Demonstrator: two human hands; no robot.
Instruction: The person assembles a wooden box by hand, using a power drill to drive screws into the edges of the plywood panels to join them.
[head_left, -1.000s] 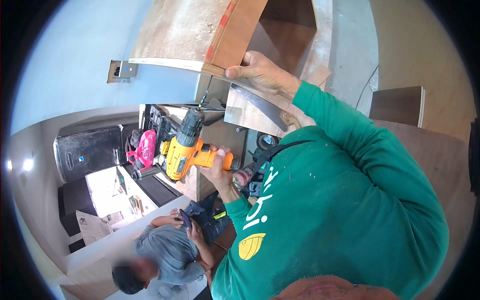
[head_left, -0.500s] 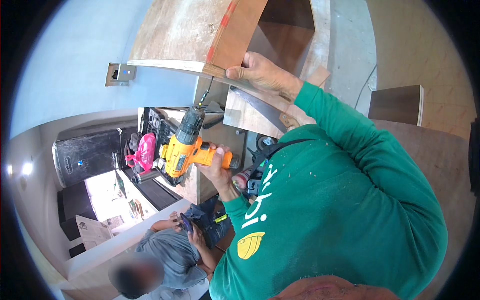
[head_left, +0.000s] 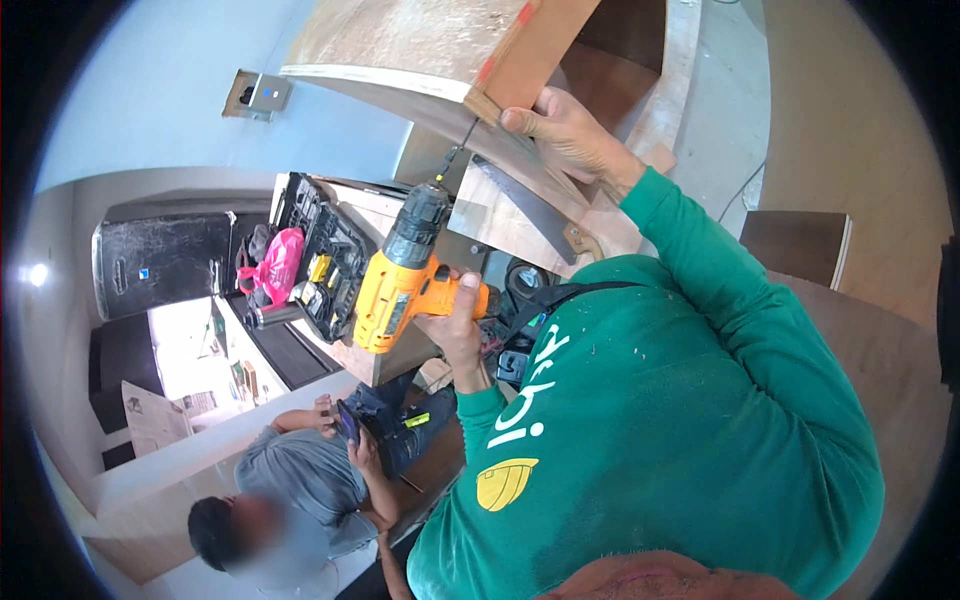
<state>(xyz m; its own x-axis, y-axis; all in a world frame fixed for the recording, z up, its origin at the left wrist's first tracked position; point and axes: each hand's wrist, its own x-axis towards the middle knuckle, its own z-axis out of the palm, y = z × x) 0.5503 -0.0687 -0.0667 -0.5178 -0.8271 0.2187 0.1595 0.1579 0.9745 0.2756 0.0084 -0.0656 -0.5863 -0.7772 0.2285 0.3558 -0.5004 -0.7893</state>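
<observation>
My left hand (head_left: 458, 325) is wrapped round the handle of an orange and black cordless drill (head_left: 392, 292). Its long thin bit (head_left: 458, 152) points up and to the right, the tip at the lower corner of a wooden cabinet (head_left: 400, 40); whether it has entered the wood I cannot tell. My right hand (head_left: 575, 140) grips the cabinet's edge just right of the tip, thumb on the near side and some fingers hidden behind the board. Red marks run along the cabinet's brown edge strip.
An open black tool case (head_left: 338, 270) lies on a wooden surface beside a pink bag (head_left: 275, 268). At lower left a seated person (head_left: 310, 470) in grey holds a phone. A wall socket box (head_left: 265, 93) is at upper left; a dark board (head_left: 795, 245) stands at right.
The view has shifted, so the cabinet, drill and both hands appear farther right and the seated person farther left. Both grips stay the same, and the bit's tip remains at the cabinet corner.
</observation>
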